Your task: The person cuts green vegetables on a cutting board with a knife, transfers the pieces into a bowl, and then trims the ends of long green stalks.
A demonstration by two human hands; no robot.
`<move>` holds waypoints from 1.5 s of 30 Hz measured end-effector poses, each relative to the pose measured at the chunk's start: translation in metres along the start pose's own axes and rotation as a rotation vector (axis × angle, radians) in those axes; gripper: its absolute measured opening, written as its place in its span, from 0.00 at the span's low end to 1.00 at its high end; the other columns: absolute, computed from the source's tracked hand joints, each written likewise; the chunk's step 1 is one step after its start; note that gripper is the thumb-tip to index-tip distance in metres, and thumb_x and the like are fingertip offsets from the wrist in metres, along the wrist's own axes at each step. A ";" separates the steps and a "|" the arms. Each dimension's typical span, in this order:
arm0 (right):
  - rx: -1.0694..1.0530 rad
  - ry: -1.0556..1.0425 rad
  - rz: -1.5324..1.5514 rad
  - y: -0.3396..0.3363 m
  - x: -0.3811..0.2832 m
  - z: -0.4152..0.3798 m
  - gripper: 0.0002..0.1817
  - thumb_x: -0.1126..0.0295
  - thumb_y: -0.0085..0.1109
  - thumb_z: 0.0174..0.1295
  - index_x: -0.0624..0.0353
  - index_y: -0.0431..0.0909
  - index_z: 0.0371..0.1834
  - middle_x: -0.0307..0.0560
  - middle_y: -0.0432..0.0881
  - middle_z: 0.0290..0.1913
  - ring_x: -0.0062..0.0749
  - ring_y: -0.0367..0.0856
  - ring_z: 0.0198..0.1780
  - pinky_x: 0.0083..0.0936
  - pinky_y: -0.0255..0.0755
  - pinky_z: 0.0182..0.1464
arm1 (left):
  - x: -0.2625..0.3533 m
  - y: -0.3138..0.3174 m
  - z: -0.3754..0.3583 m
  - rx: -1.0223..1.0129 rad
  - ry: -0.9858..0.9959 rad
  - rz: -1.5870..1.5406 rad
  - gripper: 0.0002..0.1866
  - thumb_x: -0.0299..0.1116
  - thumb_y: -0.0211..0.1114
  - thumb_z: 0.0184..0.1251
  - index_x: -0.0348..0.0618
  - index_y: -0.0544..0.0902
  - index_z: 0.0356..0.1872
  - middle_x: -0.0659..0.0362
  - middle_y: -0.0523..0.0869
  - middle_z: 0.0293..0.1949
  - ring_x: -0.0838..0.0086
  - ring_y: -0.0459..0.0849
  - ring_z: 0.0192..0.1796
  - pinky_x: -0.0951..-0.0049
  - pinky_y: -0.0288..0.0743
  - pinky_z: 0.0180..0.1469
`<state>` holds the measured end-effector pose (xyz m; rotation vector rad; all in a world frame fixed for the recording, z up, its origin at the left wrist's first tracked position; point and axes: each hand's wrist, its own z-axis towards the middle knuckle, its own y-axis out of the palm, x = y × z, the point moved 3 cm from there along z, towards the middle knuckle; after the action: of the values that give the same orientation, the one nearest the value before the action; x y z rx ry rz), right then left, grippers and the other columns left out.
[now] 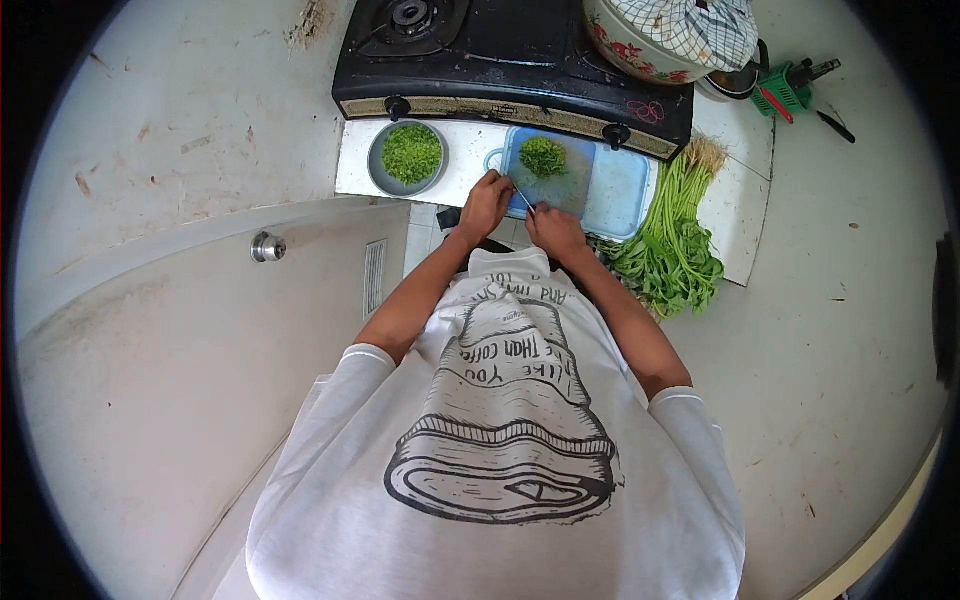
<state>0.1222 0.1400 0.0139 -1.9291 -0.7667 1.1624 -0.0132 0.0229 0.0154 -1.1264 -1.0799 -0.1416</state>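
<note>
My right hand [556, 232] is closed around a small knife [524, 199], its blade slanting up and left over the near part of a blue cutting board [572, 196]. By the blade's tip, my left hand [487, 207] has its fingers pinched together at the board's left edge; whatever is between them is too small to make out. A small heap of chopped green herbs [543, 156] lies on the board's far part. To the left stands a round grey bowl [374, 172] holding more chopped greens [411, 153].
A black gas stove [490, 75] borders the board at the back, with a flowered pot [632, 52] under a checked cloth [705, 30]. Right of the board lies a bunch of leafy stalks [672, 240] with roots. A green basket [782, 95] sits farther right, beside a black-handled knife [836, 127].
</note>
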 end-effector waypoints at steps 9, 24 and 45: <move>0.005 0.056 0.029 -0.001 0.006 -0.002 0.21 0.55 0.52 0.75 0.66 0.82 0.42 0.68 0.87 0.31 0.63 0.89 0.35 0.55 0.83 0.42 | -0.005 -0.001 -0.002 0.050 -0.057 -0.098 0.06 0.21 0.69 0.62 0.36 0.88 0.40 0.48 0.87 0.35 0.55 0.89 0.36 0.60 0.82 0.43; 0.009 -0.018 0.017 0.004 -0.001 0.007 0.23 0.54 0.51 0.76 0.67 0.81 0.40 0.68 0.87 0.30 0.63 0.89 0.35 0.55 0.83 0.41 | -0.007 -0.002 -0.004 0.015 -0.043 -0.036 0.06 0.23 0.69 0.63 0.38 0.89 0.40 0.48 0.87 0.39 0.52 0.88 0.39 0.58 0.82 0.44; -0.011 0.070 0.031 -0.009 0.003 -0.005 0.23 0.55 0.51 0.76 0.67 0.81 0.40 0.68 0.88 0.31 0.64 0.89 0.35 0.55 0.84 0.41 | 0.002 -0.001 0.008 0.055 0.103 0.113 0.04 0.26 0.69 0.59 0.41 0.89 0.35 0.50 0.86 0.34 0.52 0.85 0.42 0.55 0.78 0.49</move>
<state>0.1272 0.1459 0.0212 -1.9860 -0.7095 1.1050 -0.0181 0.0297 0.0183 -1.1159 -0.9213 -0.0794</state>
